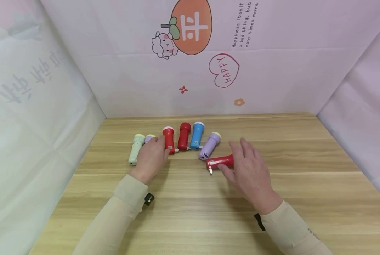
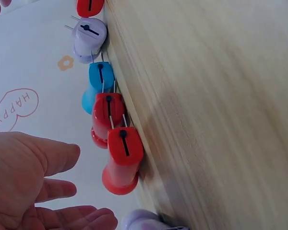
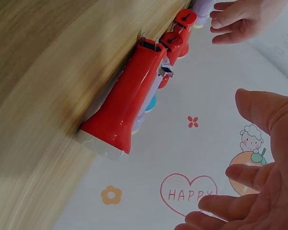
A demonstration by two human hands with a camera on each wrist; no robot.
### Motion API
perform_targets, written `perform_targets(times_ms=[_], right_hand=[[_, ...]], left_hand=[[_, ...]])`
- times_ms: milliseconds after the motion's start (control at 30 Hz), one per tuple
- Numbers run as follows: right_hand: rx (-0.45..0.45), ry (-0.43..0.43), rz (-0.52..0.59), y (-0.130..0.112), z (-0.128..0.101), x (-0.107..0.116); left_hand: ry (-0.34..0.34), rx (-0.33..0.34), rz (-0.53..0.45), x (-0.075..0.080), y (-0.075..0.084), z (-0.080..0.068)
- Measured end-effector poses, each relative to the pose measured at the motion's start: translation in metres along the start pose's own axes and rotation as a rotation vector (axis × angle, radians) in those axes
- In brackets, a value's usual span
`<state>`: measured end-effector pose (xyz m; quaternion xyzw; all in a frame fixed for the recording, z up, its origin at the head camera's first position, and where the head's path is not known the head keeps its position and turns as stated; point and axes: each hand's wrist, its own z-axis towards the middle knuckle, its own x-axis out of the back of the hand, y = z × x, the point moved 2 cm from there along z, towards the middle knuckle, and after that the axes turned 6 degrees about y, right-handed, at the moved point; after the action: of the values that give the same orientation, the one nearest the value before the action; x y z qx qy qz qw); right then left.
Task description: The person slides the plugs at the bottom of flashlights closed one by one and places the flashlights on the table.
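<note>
From the head camera, a row of small torches lies on the wooden worktop (image 1: pixel 304 159): a green torch (image 1: pixel 135 148), a red torch (image 1: pixel 169 139), a second red torch (image 1: pixel 183 136), a blue torch (image 1: pixel 197 135) and a purple torch (image 1: pixel 209 145). The left hand (image 1: pixel 151 156) rests fingers spread, holding nothing, over another purple torch (image 1: pixel 149 138) just beside the first red one. The right hand (image 1: pixel 250 170) hovers, fingers straight and wide, over a red torch lying crosswise (image 1: pixel 220 162) in front of the row; whether it touches is unclear.

Left wrist view: the left hand's fingers (image 2: pixel 53 158) are loose and apart from the nearest red torch (image 2: pixel 121 160).

Right wrist view: the crosswise red torch (image 3: pixel 125 105) lies flat on the worktop, the right hand's fingers (image 3: pixel 259 177) open and clear of it.
</note>
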<state>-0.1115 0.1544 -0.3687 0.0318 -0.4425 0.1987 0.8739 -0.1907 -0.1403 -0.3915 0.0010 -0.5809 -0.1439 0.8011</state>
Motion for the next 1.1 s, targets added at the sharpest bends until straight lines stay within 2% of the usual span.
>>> perform_targets(times_ms=[267,1100], right_hand=[[-0.042,-0.051,-0.049,0.007,-0.002,-0.004],[-0.137,-0.142,-0.089,0.012,-0.007,-0.007]], left_hand=[[-0.050,0.053,-0.003,-0.007,0.000,0.006],[-0.093,0.131,-0.031,-0.020,-0.003,0.019]])
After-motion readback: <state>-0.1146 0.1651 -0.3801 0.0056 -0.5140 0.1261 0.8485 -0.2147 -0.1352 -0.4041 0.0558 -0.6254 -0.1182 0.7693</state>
